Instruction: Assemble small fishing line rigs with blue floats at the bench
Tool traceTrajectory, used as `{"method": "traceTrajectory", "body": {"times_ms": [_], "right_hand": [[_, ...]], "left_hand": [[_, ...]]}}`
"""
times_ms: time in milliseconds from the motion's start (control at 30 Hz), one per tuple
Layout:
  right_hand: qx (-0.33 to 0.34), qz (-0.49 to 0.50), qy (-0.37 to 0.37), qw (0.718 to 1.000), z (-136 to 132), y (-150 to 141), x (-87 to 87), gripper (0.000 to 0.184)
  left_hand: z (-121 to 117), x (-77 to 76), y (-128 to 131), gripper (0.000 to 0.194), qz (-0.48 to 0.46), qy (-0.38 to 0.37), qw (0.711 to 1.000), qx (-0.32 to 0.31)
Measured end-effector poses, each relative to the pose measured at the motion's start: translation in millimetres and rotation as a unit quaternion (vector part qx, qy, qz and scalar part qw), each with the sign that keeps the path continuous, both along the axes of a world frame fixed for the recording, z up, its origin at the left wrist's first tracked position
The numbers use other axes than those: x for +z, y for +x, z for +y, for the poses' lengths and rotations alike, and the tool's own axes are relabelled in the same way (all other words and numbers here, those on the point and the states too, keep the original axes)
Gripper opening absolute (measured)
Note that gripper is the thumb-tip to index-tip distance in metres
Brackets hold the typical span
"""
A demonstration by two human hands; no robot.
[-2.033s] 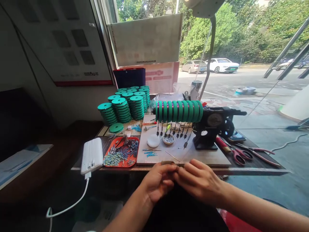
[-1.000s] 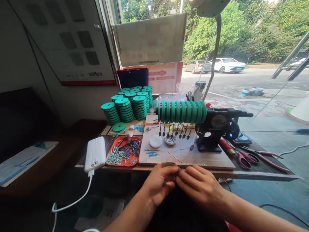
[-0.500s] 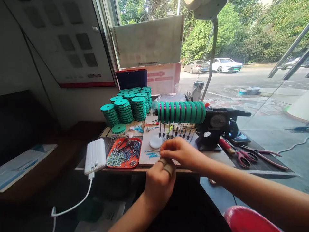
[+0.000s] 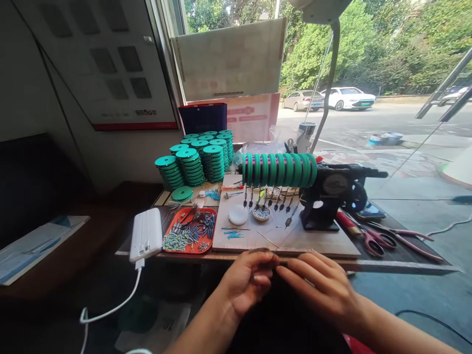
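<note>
My left hand (image 4: 246,280) and my right hand (image 4: 321,287) meet just below the near edge of the wooden table (image 4: 405,267), fingertips pinched together on something too small to make out. Above them lies a pale work board (image 4: 313,242) carrying a black winding machine (image 4: 330,196). Its shaft holds a row of green line spools (image 4: 280,169) with small floats dangling under them. A white lid (image 4: 238,214) and a small dish of beads (image 4: 261,213) sit on the board.
Stacks of green spools (image 4: 193,162) stand at the table's back left. An orange tray (image 4: 189,231) of small tubes and a white power bank (image 4: 145,235) with a cable lie at left. Red-handled scissors (image 4: 372,239) and pliers (image 4: 409,238) lie at right. A lamp arm (image 4: 328,78) rises behind.
Half a second ago my right hand was reaching out over the board near the white lid; it has come back to my left hand below the table edge, as before.
</note>
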State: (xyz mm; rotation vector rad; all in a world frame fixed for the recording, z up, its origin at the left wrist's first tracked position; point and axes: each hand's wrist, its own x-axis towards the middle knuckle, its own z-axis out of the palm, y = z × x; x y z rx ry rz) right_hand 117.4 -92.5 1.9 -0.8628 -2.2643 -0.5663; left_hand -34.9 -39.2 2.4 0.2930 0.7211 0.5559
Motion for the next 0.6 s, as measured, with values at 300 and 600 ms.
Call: {"method": "traceTrajectory", "body": {"times_ms": [300,600], "right_hand": [[-0.026,0.335,-0.307,0.891,-0.3,-12.7,-22.3,0.028],[0.010,0.386,-0.497,0.777,-27.9,-20.7,6.9,0.024]], "left_hand": [[-4.6,4.9,2.6,0.006,0.038,0.047,0.998,-0.014],[-12.8,-4.4,-3.6,0.018,0.372,0.678,0.632,0.046]]}}
